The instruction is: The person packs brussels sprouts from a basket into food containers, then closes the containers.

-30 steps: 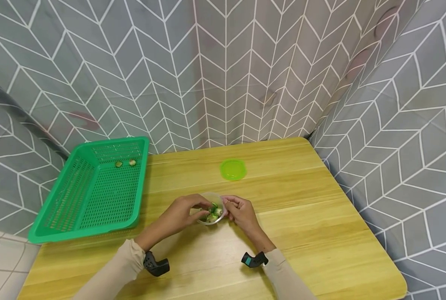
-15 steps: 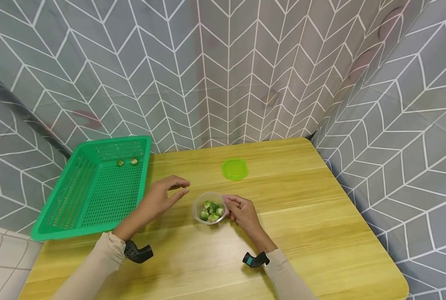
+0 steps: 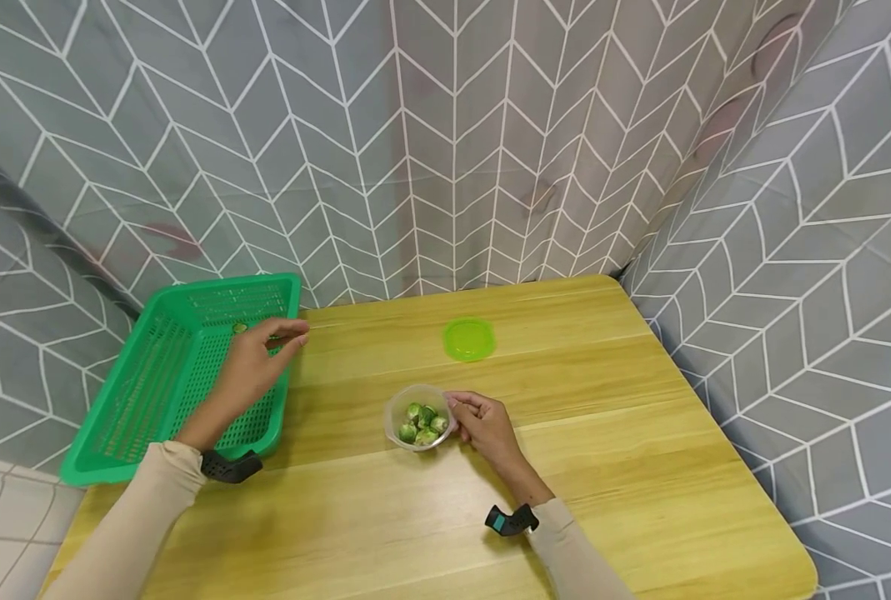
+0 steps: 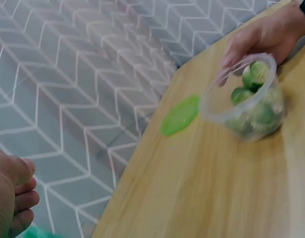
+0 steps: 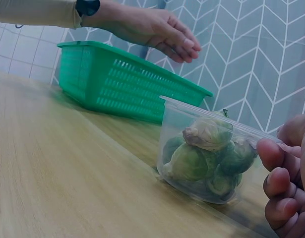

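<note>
My right hand (image 3: 488,429) pinches the rim of a clear round plastic tub (image 3: 393,410) on the table. Several green Brussels sprouts (image 3: 424,425) lie inside it, piled together in the right wrist view. Over the right side of a green plastic basket (image 3: 292,304), my left hand (image 3: 250,367) hovers with loosely bent fingers and nothing in them. One Brussels sprout (image 3: 240,327) shows at the basket's back; the left hand covers the spot beside it. From the right wrist view, the left hand (image 5: 164,34) is above the basket rim.
A light-green round lid (image 3: 469,339) lies flat on the wooden table (image 3: 603,400), behind the tub. Grey patterned curtains (image 3: 490,150) hang along the table's back and right sides. The basket stands at the table's left end.
My left hand has left the tub, where its fingers were among the sprouts, and moved left and back over the basket. The right hand keeps its hold on the tub.
</note>
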Available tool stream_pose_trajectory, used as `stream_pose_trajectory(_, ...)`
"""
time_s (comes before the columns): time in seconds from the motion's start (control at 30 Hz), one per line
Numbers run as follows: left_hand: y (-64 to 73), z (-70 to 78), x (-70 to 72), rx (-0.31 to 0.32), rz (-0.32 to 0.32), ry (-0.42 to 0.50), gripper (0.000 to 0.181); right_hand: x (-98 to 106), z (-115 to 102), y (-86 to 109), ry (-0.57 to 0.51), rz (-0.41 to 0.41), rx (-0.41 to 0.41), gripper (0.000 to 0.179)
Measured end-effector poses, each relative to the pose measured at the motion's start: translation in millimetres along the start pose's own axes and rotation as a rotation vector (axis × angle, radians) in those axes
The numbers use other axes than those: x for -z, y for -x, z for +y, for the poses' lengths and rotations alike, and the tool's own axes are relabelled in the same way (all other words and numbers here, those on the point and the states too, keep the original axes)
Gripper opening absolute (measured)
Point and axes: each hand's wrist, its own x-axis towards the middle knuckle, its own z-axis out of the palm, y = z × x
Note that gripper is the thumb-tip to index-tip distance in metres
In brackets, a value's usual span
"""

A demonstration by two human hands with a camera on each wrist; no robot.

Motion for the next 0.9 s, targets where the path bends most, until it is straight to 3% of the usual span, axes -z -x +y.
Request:
stream_pose_trajectory(0.4, -6.5, -44.0, 17.7, 0.099, 0.035, -0.041, 0.035, 1, 1, 0.3, 0.023, 0.002, -0.003, 0.03)
stream_pose_trajectory(0.7, -12.6, -71.9, 14.3, 0.155, 0.014, -0.09, 0.038, 0, 0, 2.1, 0.062, 0.018, -0.016, 0.027)
stream_pose_trajectory(0.9, -20.7, -91.1, 11.9, 0.155, -0.012, -0.148, 0.039, 0, 2, -0.1, 0.048, 0.01, -0.005, 0.028)
